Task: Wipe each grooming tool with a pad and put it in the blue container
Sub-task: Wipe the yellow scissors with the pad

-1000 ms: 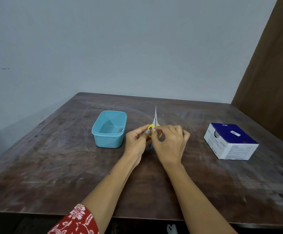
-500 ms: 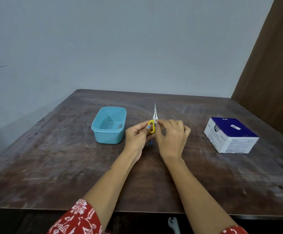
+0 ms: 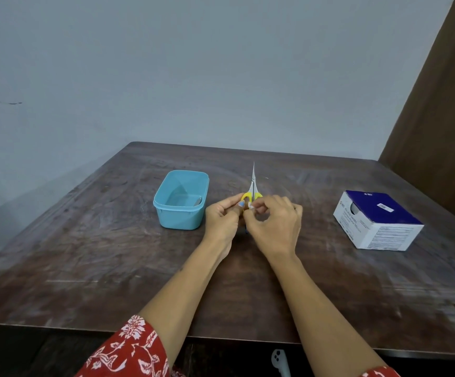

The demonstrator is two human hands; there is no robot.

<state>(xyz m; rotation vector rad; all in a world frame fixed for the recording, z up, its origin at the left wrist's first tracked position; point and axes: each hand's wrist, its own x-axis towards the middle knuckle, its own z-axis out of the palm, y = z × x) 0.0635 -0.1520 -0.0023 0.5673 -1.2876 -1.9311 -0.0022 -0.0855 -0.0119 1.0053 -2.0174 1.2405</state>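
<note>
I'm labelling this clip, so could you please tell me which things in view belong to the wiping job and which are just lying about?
In the job:
- scissors, yellow handles, held in both hands
- small white pad at the fingers
- blue container, a metal tool inside
- box of swabs

Lying about:
- white object below the table edge

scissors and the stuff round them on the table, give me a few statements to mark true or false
1. The scissors point away from the person, blades closed. True.
2. Both hands are at the yellow handles. True: left hand and right hand meet there.
3. The blue container sits right of the scissors. False: it sits to their left.
4. The blue container is empty. False: something metallic lies inside.
5. The white and blue box is right of the hands. True.
</note>
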